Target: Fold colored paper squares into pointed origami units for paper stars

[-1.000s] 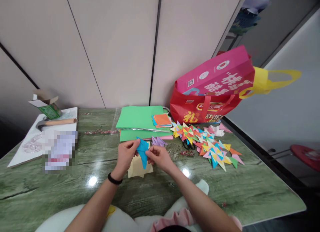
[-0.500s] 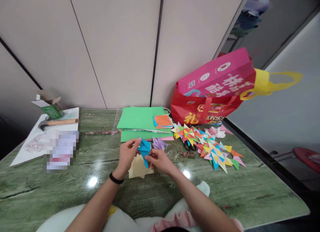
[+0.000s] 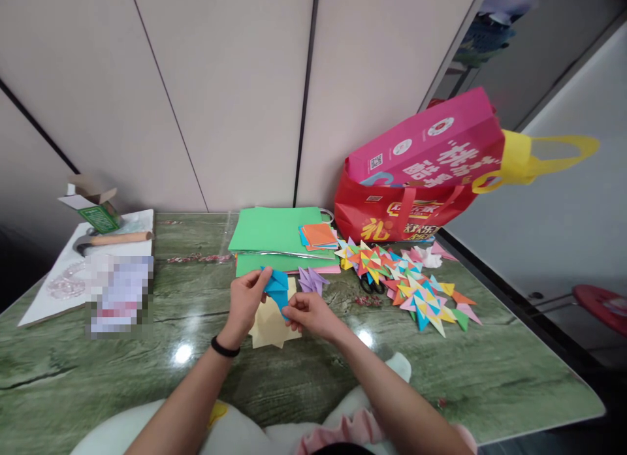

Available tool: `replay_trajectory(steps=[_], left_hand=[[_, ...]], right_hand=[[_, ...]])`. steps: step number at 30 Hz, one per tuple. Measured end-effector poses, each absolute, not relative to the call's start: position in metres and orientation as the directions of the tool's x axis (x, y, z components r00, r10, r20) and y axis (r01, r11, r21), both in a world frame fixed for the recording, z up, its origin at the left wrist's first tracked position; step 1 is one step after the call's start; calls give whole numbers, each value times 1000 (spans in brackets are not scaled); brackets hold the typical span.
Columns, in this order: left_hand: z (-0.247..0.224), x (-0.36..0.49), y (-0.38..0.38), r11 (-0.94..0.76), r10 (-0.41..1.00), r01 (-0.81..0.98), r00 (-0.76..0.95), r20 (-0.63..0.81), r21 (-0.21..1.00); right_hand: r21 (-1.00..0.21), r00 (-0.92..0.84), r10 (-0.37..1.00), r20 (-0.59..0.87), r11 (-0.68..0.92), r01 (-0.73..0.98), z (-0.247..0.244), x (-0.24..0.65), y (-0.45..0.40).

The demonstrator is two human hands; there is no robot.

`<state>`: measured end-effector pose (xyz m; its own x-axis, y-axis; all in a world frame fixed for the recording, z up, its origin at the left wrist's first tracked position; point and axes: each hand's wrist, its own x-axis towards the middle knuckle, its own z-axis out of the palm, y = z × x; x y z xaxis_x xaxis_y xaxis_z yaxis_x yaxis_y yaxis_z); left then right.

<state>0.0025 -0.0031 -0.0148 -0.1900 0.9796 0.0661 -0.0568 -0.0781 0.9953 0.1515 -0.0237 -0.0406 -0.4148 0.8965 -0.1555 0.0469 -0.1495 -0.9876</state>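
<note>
A folded piece of blue paper (image 3: 278,286) is held up between both hands above the table. My left hand (image 3: 246,303) pinches its upper left corner with thumb and fingers. At its lower tip, my right hand (image 3: 308,315) grips the paper between thumb and fingertips. Cream paper sheets (image 3: 274,331) lie on the table beneath the hands. Just behind my right hand sit folded purple paper pieces (image 3: 312,281). Green sheets (image 3: 277,230) are stacked farther back, with small orange squares (image 3: 320,235) on their right side.
Colourful folded stars (image 3: 426,303) and black scissors (image 3: 371,286) lie to the right, before a red bag (image 3: 362,210). On the left, a white board (image 3: 44,298) carries a hammer (image 3: 115,238) and an open green box (image 3: 100,215). The green table (image 3: 196,363) reaches toward me.
The blue paper has shifted slightly left and its lower part now looks narrower. My left hand has moved a little left, and my right fingers now hold the paper's lower tip.
</note>
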Motion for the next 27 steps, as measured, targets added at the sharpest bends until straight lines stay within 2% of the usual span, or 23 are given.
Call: replay_trajectory(steps=[6,17,22,27], left_hand=[[-17,0,-1,-86,968,-99,-242,60,991],[-18,-2,3,-66,970,-127,-240,34,990],[-18,0,0,-72,985,-63,-162,61,995],[-22,4,-2,-75,995,6,-63,76,997]], right_hand=[[-991,-460,878,-131,-126,42,-42,151,-24],[-987,-489,858,-159,-153,52,-45,152,-23],[-990,-377,921,-103,-132,-53,-42,152,-20],[-991,-304,950,-68,-99,-87,-46,151,-17]])
